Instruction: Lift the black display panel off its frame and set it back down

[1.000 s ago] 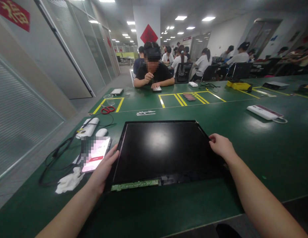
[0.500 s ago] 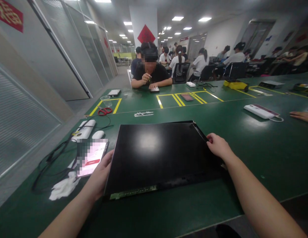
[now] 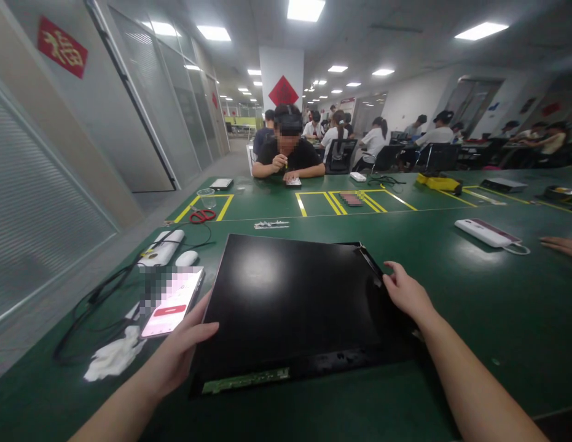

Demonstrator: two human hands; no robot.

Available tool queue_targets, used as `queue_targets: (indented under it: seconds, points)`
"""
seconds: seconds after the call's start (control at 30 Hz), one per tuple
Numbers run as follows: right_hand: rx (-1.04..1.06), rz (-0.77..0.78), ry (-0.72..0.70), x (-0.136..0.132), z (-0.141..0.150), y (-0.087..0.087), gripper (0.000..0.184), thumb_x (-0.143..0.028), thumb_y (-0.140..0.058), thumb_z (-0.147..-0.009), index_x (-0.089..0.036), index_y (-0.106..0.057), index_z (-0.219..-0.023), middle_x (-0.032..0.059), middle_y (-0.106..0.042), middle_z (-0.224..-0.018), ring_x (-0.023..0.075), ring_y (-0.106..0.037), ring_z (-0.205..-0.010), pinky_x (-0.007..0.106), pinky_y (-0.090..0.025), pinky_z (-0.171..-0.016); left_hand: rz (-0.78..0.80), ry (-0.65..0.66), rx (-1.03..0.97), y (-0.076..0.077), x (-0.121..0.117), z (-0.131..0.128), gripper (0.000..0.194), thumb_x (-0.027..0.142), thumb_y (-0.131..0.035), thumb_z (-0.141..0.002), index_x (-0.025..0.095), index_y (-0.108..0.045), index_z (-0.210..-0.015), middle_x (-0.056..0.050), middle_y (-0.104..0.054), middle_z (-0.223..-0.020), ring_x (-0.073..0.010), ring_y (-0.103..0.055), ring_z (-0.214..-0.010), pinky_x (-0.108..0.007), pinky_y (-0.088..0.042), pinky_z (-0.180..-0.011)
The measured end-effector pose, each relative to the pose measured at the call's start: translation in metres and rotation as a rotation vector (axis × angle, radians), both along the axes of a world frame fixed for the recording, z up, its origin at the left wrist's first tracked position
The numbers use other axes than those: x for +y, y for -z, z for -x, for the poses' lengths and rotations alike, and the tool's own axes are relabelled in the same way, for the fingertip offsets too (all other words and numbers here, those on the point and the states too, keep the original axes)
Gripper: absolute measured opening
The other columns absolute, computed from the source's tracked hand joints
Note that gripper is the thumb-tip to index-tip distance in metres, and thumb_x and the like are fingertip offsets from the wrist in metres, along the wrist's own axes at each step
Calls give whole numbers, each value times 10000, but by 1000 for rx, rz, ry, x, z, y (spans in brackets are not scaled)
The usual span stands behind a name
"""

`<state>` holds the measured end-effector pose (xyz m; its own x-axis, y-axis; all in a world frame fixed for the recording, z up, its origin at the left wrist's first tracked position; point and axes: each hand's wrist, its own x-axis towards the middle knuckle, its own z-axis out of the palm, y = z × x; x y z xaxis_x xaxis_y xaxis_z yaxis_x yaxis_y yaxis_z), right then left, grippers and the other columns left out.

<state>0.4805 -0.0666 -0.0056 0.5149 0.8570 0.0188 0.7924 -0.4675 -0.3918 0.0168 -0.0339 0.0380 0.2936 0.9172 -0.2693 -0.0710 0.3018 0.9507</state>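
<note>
While the left hand (image 3: 179,344) is gripping the left edge of the black screen panel (image 3: 286,301), its thumb is showing on top and its other fingers are mostly hiding underneath. Over on the other side, the right hand (image 3: 405,293) is bending its thumb and forefinger close together beside the right edge of the black frame (image 3: 372,261); whether they're actually pinching it, I cannot tell. That panel is sitting askew over the frame, above the near part of the green tabletop (image 3: 511,325), and it's covering most of the frame, with just the right side and far corner peeking out. Along the near edge, a green circuit strip (image 3: 246,380) is showing, its fine parts blurring. Left of the panel, a phone (image 3: 172,307) is glowing pink, pixelation masking its upper-left part, and a crumpled tissue (image 3: 113,356) is lying near it. Far right, another person's hand (image 3: 562,245) is resting, the picture's edge cutting it off.
</note>
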Motion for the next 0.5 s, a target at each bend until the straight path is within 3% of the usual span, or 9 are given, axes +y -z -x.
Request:
queue_targets:
  seconds: [0.1, 0.27, 0.4, 0.5]
  points:
    - [90, -72, -8, 0, 0, 0, 496, -454, -344, -990, -242, -550, -1388, 51, -723, -967, 234, -676, -900, 317, -457, -746, 60, 52, -52, -1, -3, 0, 918, 383, -713, -638, 346, -448, -1517, -78, -707, -1317, -452, -613, -1237, -536, -594, -880]
    - [253, -254, -78, 5, -4, 7, 461, -451, -358, -972, -202, -702, -1151, 100, -709, -1198, 253, -607, -1193, 349, -438, -1004, -14, 40, -122, 1, -2, 2, 841, 320, -640, -664, 327, -490, -1492, -79, -739, -1248, -415, -672, -1160, -510, -611, -863]
    - [472, -327, 51, 7, -1, 5, 449, -541, -481, -889, -198, -754, -987, 128, -730, -1141, 306, -630, -1160, 434, -441, -1043, -57, 56, -371, 8, 1, 11, 682, 224, -693, -653, 289, -647, -1330, -49, -812, -946, -319, -775, -861, -370, -649, -709]
    - [553, -460, 44, 1, 11, -7, 367, -571, -643, -758, -219, -746, -772, 115, -740, -1098, 338, -631, -1149, 466, -423, -1072, -38, -20, -495, 7, 7, 21, 454, 152, -693, -643, 233, -756, -1084, -29, -797, -736, -260, -756, -615, -312, -639, -573]
